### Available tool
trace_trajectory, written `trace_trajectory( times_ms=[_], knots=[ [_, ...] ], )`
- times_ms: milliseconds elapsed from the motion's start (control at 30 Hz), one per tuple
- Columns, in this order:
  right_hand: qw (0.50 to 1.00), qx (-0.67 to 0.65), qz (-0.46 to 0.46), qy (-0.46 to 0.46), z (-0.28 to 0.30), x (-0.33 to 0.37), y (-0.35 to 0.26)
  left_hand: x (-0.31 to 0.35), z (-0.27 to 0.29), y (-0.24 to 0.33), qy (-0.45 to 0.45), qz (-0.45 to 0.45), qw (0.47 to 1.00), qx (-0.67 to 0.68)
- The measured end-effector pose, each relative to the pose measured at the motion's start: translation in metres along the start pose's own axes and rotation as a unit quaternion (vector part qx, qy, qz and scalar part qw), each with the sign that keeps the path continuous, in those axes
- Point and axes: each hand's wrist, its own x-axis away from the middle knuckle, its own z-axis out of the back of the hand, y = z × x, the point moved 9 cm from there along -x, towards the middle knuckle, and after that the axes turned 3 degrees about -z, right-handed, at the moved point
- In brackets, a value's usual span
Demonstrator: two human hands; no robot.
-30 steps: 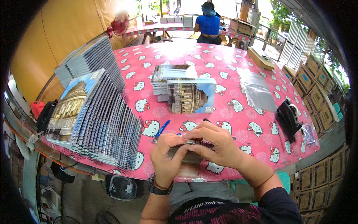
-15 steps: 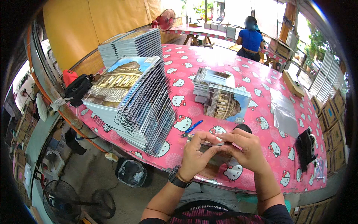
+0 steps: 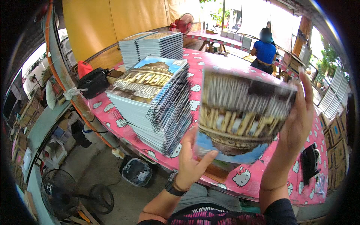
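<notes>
A person's two bare hands are at a photo-covered notebook (image 3: 243, 116), lifted and tilted above the near edge of a table (image 3: 251, 193) with a pink, cat-patterned cover. The right hand (image 3: 298, 120) grasps the notebook's right edge, its fingers pointing upward. The left hand (image 3: 191, 161), below a black wristwatch (image 3: 176, 185), is at the lower left corner, thumb across the cover; blur hides whether it grips or merely steadies. The cover's domed building appears upside down to the wearer. The step in hand seems to be handling this single notebook in the air; the next move calls for a secure hold on both sides and care for the cover's corners.

Left of the hands, a tall stack of spiral-bound notebooks (image 3: 146, 82) rises by the table's left edge, its top cover showing a similar building. Behind it stands a second stack (image 3: 150, 48), and beside it sits a black bag (image 3: 93, 82). Toward the table's right edge lies a black object (image 3: 309, 163), its kind unclear. On the floor below the near edge is a lined waste bin (image 3: 137, 172). Beyond the far edge, a person in blue (image 3: 264, 52) sits at another table.
</notes>
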Motion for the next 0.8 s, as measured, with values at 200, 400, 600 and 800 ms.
trace_trajectory(
  times_ms=[200, 400, 600, 800],
  knots=[
    [0.993, -0.054, -0.010, -0.101, -0.114, -0.052, 0.050, -0.051, 0.112, 0.156, 0.222, -0.294, 0.924, -0.103],
    [0.953, 0.248, -0.016, -0.173, -0.200, -0.068, 0.175, -0.177, 0.194, 0.150, 0.178, -0.235, 0.908, -0.297],
    [0.981, 0.038, -0.096, -0.166, -0.188, -0.036, 0.253, -0.182, 0.212, 0.071, 0.196, -0.149, 0.926, -0.286],
    [0.994, -0.001, -0.065, -0.084, -0.189, -0.027, 0.251, -0.178, 0.202, 0.046, 0.228, -0.088, 0.966, -0.089]
  ],
)
